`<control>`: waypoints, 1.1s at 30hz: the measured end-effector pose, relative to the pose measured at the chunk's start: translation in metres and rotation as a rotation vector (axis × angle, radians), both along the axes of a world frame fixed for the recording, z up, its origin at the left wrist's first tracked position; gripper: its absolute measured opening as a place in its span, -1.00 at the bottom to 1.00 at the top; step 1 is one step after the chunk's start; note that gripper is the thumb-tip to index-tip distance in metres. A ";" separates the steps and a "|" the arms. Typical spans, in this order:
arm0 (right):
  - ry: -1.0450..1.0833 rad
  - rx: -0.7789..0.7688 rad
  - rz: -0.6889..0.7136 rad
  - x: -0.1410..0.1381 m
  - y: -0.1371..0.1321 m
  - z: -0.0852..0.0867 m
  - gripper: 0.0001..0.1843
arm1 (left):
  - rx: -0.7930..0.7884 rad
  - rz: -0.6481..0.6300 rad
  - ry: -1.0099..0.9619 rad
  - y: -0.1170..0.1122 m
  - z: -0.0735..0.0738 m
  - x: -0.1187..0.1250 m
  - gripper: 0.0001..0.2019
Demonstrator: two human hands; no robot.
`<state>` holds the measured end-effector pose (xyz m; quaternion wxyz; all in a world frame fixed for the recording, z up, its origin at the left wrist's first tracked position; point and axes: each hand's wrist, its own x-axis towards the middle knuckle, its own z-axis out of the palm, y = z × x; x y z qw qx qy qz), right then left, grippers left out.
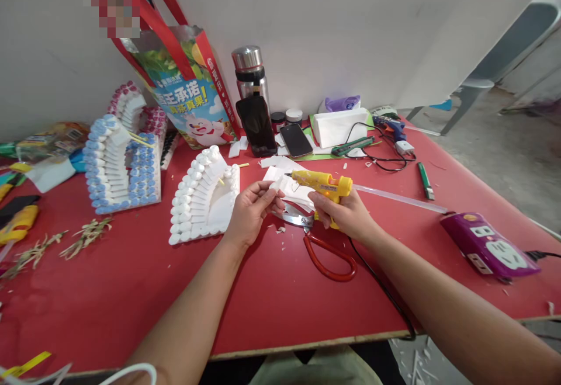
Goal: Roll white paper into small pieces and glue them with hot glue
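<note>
My right hand [339,212] is wrapped round the grip of a yellow hot glue gun [322,181], whose nozzle points left. A long clear glue stick [398,199] sticks out of the gun's back. In my left hand [256,210], thumb and fingers pinch a small white piece [277,185], partly hidden by the fingers, just left of the nozzle. Left of that hand stands a white model [197,201] with stepped rows of round white pieces and a curved opening. Scissors with red handles [331,262] lie below the gun, their blades partly under my right hand.
At the left stand a blue-and-white model [120,166] and a pink one [127,101]. Behind are a shopping bag [188,93], a steel bottle [249,66], phones [296,141] and tissues [339,128]. A purple power strip [488,245], a green cutter [425,180] and the gun's cord [381,288] lie right.
</note>
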<state>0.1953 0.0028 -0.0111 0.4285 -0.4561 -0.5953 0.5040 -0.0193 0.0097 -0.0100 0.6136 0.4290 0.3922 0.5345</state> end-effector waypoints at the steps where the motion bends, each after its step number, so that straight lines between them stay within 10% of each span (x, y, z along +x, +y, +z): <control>1: -0.001 -0.015 -0.025 0.002 0.002 0.001 -0.59 | 0.030 0.011 0.043 -0.001 0.000 0.000 -0.77; 9: -0.146 -0.120 -0.365 0.048 0.024 0.000 -0.49 | 0.142 0.055 0.196 0.000 -0.004 -0.002 -0.74; 23: -0.847 0.063 -0.456 0.098 0.011 -0.020 -0.40 | 0.100 -0.004 0.191 -0.004 0.002 0.003 -0.71; 33: -0.885 0.246 -0.475 0.078 -0.101 0.036 -0.65 | 0.109 -0.052 0.211 -0.010 0.006 0.002 -0.75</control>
